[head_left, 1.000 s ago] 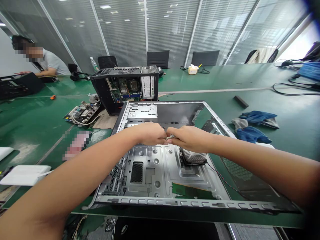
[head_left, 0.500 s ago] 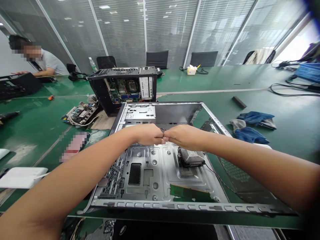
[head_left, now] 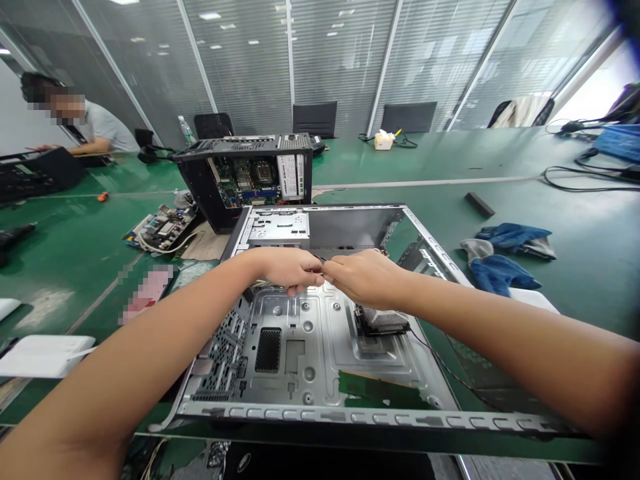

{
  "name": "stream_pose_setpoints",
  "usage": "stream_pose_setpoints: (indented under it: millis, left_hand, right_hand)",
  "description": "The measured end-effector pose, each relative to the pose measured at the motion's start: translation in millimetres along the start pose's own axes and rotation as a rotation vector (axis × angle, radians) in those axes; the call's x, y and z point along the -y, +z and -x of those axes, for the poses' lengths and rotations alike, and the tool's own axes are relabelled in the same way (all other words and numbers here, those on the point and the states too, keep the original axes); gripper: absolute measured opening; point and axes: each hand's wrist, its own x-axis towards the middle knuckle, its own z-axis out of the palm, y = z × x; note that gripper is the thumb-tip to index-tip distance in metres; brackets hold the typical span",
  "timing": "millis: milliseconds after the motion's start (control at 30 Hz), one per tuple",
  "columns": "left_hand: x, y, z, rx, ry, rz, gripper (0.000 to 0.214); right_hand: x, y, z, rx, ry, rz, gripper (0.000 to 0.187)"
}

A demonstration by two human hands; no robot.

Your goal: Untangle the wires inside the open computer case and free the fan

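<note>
My left hand [head_left: 293,269] and my right hand [head_left: 363,277] meet above the open computer case [head_left: 280,417], their fingertips pinched together and almost touching. A short stretch of thin dark cable [head_left: 320,258] shows between them; the rest of it is hidden by the fingers. Below my right hand, a finned heatsink [head_left: 385,321] lies on the case's bare metal floor, a thin wire trailing from it to the right. Nearer to me rests a green memory module [head_left: 383,388]. The silver drive cage [head_left: 280,227] fills the far left corner of the case.
Behind stands an upright computer tower [head_left: 245,177] with its board exposed. A loose circuit board [head_left: 165,227] lies to the left, near a white box-shaped device [head_left: 47,355]. Blue gloves [head_left: 505,257] and a dark block [head_left: 479,204] are on the right. A person [head_left: 95,127] sits far left.
My hands have shifted slightly left and my right hand has turned a little, its knuckles now higher. My left fingers have curled lower. Both hands stay together over the case.
</note>
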Motion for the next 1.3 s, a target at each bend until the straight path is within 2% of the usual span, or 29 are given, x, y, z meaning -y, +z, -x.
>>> stream_pose_setpoints:
  millis: [133,267,467,633,767,867,1067,1300]
  left_hand:
    - [3.9,-0.1,0.1,0.082,-0.061,0.108,0.031]
    - [6.2,0.8,0.2,0.159,-0.1,0.206,0.032]
    - [9.2,1.9,0.5,0.179,-0.153,0.309,0.03]
    - [12.2,1.7,1.6,0.145,-0.073,0.298,0.026]
    - [12.9,-0.1,2.4,0.185,-0.071,0.294,0.026]
    - [13.8,-1.0,2.5,0.197,-0.056,0.315,0.033]
    - [11.6,-1.3,3.5,0.182,-0.058,0.22,0.023]
    - [2.5,-1.3,4.7,0.093,-0.08,-0.022,0.027]
  right_hand:
    - [-0.8,3.7,0.3,-0.043,-0.077,0.061,0.034]
    - [-3.1,7.4,-1.3,-0.03,-0.092,0.076,0.03]
    - [-4.4,9.6,-5.5,-0.14,-0.149,0.056,0.028]
    - [-3.7,12.6,-6.4,-0.196,-0.168,0.01,0.023]
    - [-3.0,12.5,-5.2,-0.215,-0.178,0.059,0.023]
    - [-1.9,9.8,-4.4,-0.227,-0.203,0.11,0.024]
    - [-2.0,8.8,-5.4,-0.19,-0.212,0.134,0.027]
    - [-1.2,7.2,-7.0,-0.034,-0.095,-0.043,0.027]
